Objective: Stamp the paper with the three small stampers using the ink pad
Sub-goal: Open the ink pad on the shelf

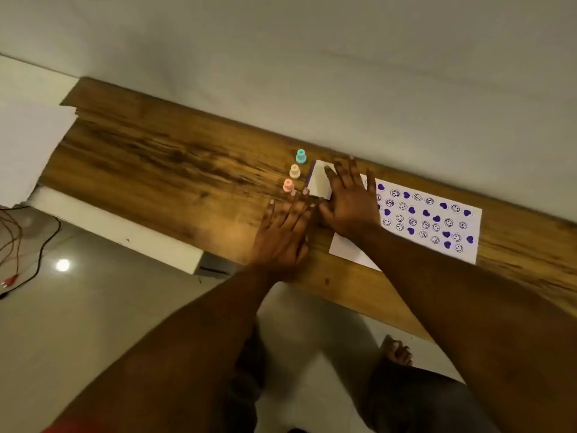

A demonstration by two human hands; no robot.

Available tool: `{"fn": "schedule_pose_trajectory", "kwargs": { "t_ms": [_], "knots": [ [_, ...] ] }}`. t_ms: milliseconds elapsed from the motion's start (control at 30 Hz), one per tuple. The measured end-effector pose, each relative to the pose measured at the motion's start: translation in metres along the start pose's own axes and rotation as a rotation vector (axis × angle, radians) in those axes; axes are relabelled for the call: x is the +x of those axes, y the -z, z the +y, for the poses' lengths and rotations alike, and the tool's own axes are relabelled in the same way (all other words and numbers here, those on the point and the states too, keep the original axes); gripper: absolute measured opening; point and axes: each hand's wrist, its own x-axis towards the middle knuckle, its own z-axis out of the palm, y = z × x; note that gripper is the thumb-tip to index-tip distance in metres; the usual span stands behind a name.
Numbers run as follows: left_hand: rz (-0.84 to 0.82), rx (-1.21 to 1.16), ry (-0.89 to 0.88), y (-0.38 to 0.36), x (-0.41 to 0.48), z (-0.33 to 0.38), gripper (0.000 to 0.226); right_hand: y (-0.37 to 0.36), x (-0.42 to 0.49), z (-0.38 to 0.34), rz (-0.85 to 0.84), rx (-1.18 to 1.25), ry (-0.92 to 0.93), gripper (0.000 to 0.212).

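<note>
Three small stampers stand upright in a row on the wooden table (162, 170): a teal stamper (300, 156), a cream stamper (294, 171) and a pink stamper (288, 185). Right of them lies the white ink pad (319, 182) with a purple edge, its lid shut. My right hand (349, 201) lies flat with fingers spread, partly over the pad. My left hand (285, 232) rests flat on the table just below the pink stamper, holding nothing. The white paper (437, 220), covered with several purple hearts and smiley stamps, lies to the right under my right forearm.
A pale wall runs along the table's far edge. A white shelf (118, 232) sits below the table's left end, with cables (18, 245) on the tiled floor. My bare foot (396, 351) shows under the table's near edge.
</note>
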Motion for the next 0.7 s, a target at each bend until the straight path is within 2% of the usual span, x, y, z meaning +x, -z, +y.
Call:
{"fn": "schedule_pose_trajectory", "kwargs": {
  "t_ms": [200, 333, 467, 700],
  "knots": [
    [-0.021, 0.071, 0.033, -0.013, 0.000, -0.008, 0.070, -0.012, -0.001, 0.008, -0.004, -0.088, 0.050, 0.080],
    [0.046, 0.085, 0.067, -0.024, -0.009, -0.013, 0.074, -0.012, -0.007, 0.006, 0.017, -0.077, 0.050, 0.074],
    [-0.044, 0.137, 0.164, -0.026, -0.023, -0.010, 0.080, -0.008, -0.031, -0.008, -0.022, -0.020, 0.038, 0.061],
    [-0.076, -0.036, 0.314, -0.023, -0.043, 0.006, 0.089, 0.000, -0.076, -0.042, -0.109, -0.072, 0.088, 0.055]
  ]
}}
